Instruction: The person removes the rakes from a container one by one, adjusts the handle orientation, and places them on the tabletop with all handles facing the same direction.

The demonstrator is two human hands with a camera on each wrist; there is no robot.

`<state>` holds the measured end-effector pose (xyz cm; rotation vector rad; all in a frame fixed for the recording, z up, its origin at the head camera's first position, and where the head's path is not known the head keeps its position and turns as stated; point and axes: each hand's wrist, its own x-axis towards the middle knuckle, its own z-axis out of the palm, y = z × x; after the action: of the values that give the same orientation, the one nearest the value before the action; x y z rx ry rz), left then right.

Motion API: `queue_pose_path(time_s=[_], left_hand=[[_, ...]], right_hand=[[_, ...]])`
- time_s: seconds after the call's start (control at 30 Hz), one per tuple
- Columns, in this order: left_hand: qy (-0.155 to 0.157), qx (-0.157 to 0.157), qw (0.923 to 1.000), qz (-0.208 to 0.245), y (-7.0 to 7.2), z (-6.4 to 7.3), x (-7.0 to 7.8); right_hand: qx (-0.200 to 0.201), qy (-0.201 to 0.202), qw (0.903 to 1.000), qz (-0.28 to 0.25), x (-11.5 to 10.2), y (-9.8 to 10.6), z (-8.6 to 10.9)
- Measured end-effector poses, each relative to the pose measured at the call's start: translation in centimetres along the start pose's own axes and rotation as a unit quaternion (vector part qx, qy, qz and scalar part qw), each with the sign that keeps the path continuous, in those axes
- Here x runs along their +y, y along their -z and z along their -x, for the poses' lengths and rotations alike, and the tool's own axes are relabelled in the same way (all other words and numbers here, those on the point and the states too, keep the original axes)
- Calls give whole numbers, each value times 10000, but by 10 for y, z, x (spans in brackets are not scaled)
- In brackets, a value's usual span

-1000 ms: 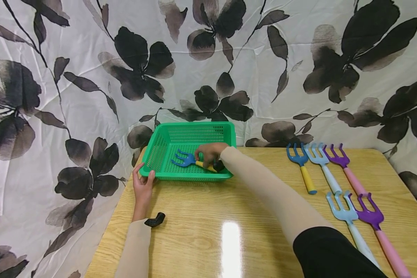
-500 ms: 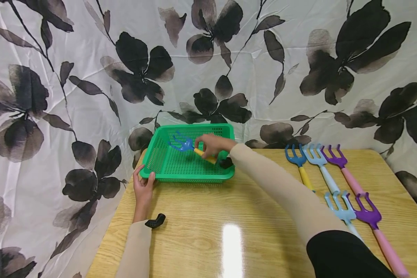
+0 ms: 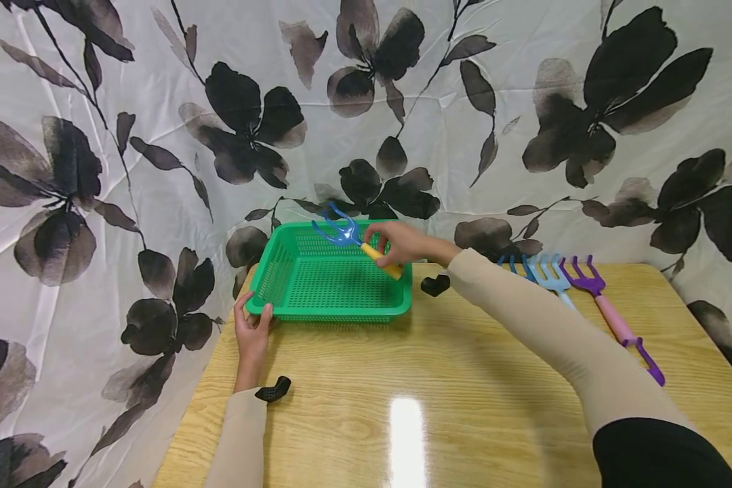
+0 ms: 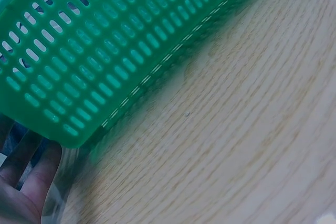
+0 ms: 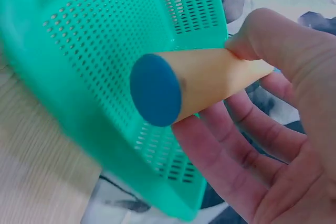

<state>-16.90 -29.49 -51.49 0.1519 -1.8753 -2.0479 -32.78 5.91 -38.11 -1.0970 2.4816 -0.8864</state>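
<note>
A garden hand fork with blue prongs (image 3: 344, 234) and a yellow handle (image 3: 383, 261) is in my right hand (image 3: 402, 242), tilted with its prongs up and to the left above the green basket. In the right wrist view, thumb and fingers grip the handle (image 5: 205, 77), whose blue end cap faces the camera. My left hand (image 3: 253, 335) holds the near left corner of the green perforated basket (image 3: 329, 313), thumb on the rim. The left wrist view shows fingers (image 4: 44, 174) against the corner of the basket wall (image 4: 105, 51).
More hand forks lie at the table's right: a blue one (image 3: 514, 266), a light blue one (image 3: 549, 274) and a purple one with a pink handle (image 3: 613, 315). Another purple fork (image 3: 649, 366) is mostly behind my right arm. A floral cloth (image 3: 451, 135) hangs behind the table.
My right hand has lifted the hand fork from the basket floor, up and to the right, to above the rim. My left hand stays at the basket corner.
</note>
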Motion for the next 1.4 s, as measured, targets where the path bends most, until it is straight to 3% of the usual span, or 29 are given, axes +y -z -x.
queue_pose_path(time_s=[0.3,0.77,0.9,1.17,1.4], left_hand=[[31,-39,9999,-102,0,2,2],[169,7,9998,-108,1,0,3],[289,50,9995,-145,3,-3,-6],[202,199,9994,-195,7,-8,-27],[196,140,9996,-175,7,-3,-20]], right_hand=[[143,-150,9992,-345,5,15,57],[1197,-875,9880,-426,35,27,170],[1301,-1084,9842,-508,44,27,202],[1552,-1615,9716,-758,54,10,265],[1864,-1909,9602,-830,64,-14,307]])
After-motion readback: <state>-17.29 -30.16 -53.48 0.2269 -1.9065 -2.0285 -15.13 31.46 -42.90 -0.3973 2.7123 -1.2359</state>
